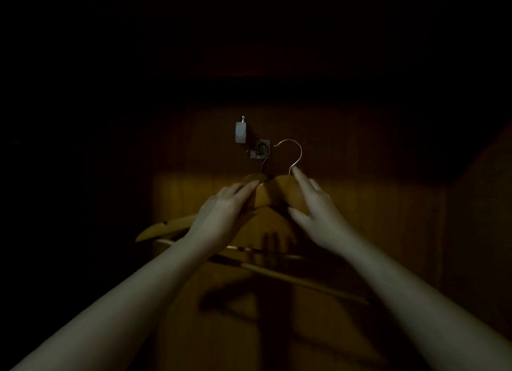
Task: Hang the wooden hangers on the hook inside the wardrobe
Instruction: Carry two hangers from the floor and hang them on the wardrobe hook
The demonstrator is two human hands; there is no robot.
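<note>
Hanger held just right of hook, not yet hung.
Below-left of hook, left hand fingers pinch hanger; below-right, right hand fingers, spread, pinch it. Risk: its wire misses hook or dislodges hung hanger.

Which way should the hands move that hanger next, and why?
Probably nudge the front hanger slightly left, over the wall hook: its metal hook sits free to the right, while another hanger's wire already seems caught there.
</note>
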